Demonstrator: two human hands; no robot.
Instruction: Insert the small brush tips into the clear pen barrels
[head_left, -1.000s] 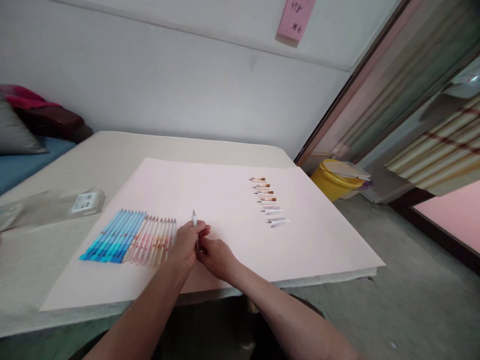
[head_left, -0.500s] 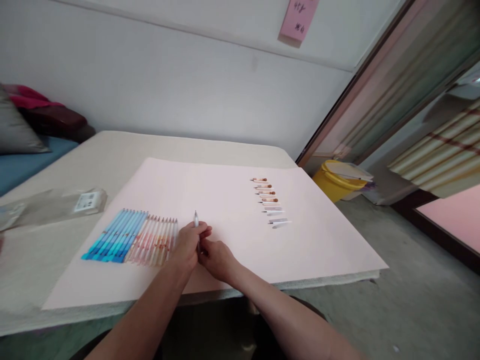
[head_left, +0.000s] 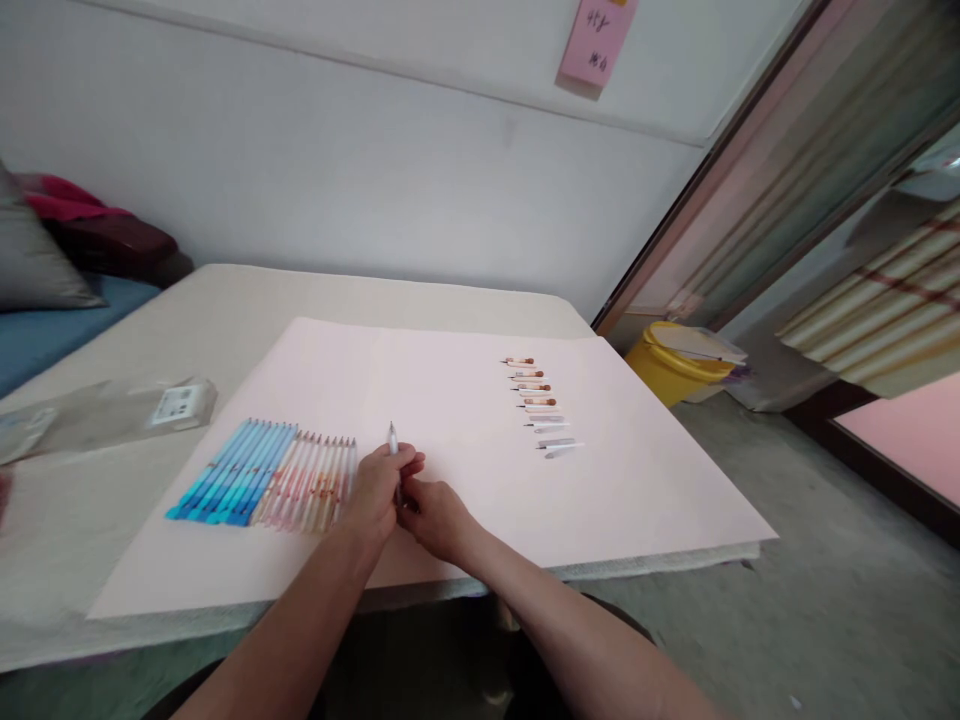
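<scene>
The left hand [head_left: 376, 487] is gripping a white pen [head_left: 393, 438], its tip pointing toward twelve o'clock; the right hand [head_left: 439, 517] is touching its lower end. Blue pens [head_left: 238, 468] and patterned pens [head_left: 320, 472] are lying at nine o'clock, slim parts [head_left: 538, 402] at two.

Likely a room in a home, not certain. Grey cushion [head_left: 37, 260] and red cloth [head_left: 71, 200] on or by a blue padded seat [head_left: 75, 325], left of the bench's far-left corner. Bench [head_left: 420, 300] has a pale cloth cover. Striped curtain [head_left: 885, 300] well off its right edge; yellow bucket [head_left: 660, 370] near the far-right corner. Plain white wall [head_left: 337, 170] behind far edge, handwritten pink note [head_left: 596, 40] stuck up. Bare grey floor [head_left: 735, 450], concrete-looking.
</scene>
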